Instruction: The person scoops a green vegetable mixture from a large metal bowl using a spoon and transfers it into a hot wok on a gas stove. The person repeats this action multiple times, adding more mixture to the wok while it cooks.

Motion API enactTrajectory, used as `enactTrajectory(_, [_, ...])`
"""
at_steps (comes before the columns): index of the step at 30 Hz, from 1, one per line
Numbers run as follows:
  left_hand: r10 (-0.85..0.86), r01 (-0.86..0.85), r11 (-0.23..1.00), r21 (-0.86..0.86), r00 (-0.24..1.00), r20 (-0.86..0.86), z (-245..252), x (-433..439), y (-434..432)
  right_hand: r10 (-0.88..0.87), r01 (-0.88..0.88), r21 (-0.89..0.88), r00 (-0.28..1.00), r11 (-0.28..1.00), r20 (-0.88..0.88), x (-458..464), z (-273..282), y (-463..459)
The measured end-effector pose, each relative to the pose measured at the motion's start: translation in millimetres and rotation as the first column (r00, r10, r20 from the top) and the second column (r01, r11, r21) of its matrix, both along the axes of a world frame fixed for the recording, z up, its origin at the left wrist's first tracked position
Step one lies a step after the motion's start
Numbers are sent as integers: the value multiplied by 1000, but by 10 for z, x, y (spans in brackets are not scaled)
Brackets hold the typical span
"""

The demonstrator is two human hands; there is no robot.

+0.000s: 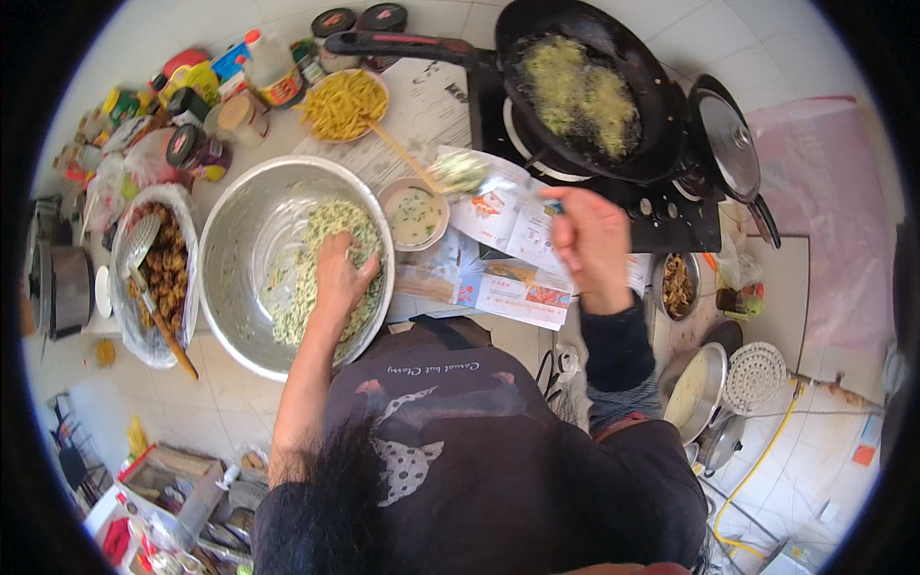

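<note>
My left hand (343, 277) reaches into a big metal basin (241, 215), its fingers in a shredded green-and-white mixture (320, 287); whether they grip any is hidden. My right hand (593, 244) is raised over printed leaflets (528, 295), closed on the thin handle of what looks like a spoon. The blurred far end bears a pale green lump (460, 172), just beyond a bowl of milky liquid with green bits (413, 213). A wooden stick (404, 156) runs between that bowl and a bowl of yellow strips (345, 106). Green pieces (582, 100) bubble in oil in a black wok (661, 136).
The wok stands on a black gas stove (683, 223), its handle pointing left; a lidded pan (729, 151) is beside it. At left, a skimmer (144, 233) rests in a plastic-lined container of browned pieces (169, 280). Jars and bottles (277, 79) crowd the back. A metal bowl (677, 287) sits right.
</note>
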State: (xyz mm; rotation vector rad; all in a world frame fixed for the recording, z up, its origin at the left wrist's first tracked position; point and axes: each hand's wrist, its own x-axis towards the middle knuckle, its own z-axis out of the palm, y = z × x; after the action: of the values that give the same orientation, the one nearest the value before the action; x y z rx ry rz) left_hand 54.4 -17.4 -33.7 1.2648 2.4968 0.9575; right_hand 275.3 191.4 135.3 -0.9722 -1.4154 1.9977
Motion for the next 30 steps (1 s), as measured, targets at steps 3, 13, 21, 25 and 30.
enactTrajectory(3, [-35, 37, 992, 117, 999, -18, 11, 13, -64, -238, 203, 307, 968, 930, 78, 374, 310, 400])
enactTrajectory(13, [95, -101, 994, 35, 983, 159, -69, 67, -340, -277, -51, 635, 871, 771, 406, 760, 63, 1159])
enactTrajectory(21, [127, -139, 989, 48, 972, 199, -268, 97, -403, -353, -106, 883, 890, 457, 289, 627, 260, 529])
enactTrajectory(25, [320, -356, 932, 70, 897, 304, -315, 157, -6, -53, -217, 721, 942, 658, 331, 274, -265, -2])
enactTrajectory(30, [172, -233, 962, 143, 922, 347, -219, 213, -129, 23, -409, 803, 896, 434, 444, -386, -1323, -410])
